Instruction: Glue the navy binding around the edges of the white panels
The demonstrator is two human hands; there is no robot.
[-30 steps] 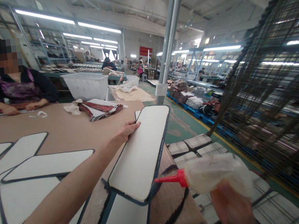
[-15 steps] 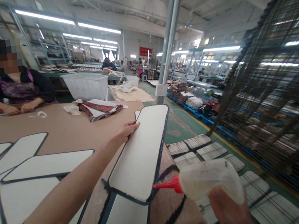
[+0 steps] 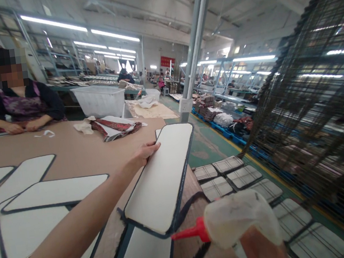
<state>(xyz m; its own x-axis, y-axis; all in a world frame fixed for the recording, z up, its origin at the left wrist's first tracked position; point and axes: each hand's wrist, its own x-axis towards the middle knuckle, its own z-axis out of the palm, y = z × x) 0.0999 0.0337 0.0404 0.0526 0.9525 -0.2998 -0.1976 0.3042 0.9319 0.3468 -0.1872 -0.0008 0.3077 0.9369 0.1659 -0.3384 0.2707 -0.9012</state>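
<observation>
My left hand [image 3: 148, 150] grips the upper left edge of a long white panel [image 3: 162, 180] with rounded corners and a dark border. The panel lies tilted over another white panel [image 3: 143, 254] at the table's near edge. In my right hand [image 3: 261, 245] is a translucent squeeze bottle [image 3: 239, 217], lying on its side. Its red nozzle [image 3: 189, 231] points left, with the tip at the panel's bottom right corner; whether it touches I cannot tell. Dark strips [image 3: 198, 255] hang below the panel's right side. Part of my right hand is hidden behind the bottle.
Several dark-edged white panels [image 3: 57, 191] overlap on the brown table [image 3: 87, 154] at left. Red patterned fabric pieces [image 3: 115, 125] lie farther back. Across the table sits a co-worker [image 3: 21, 101]. A metal post [image 3: 193, 47], stacked panels [image 3: 243, 176] and dark mesh [image 3: 306, 100] stand at right.
The bottle has moved slightly left and down, carrying its nozzle tip along the panel's lower edge toward the bottom corner. My left hand keeps its hold on the panel.
</observation>
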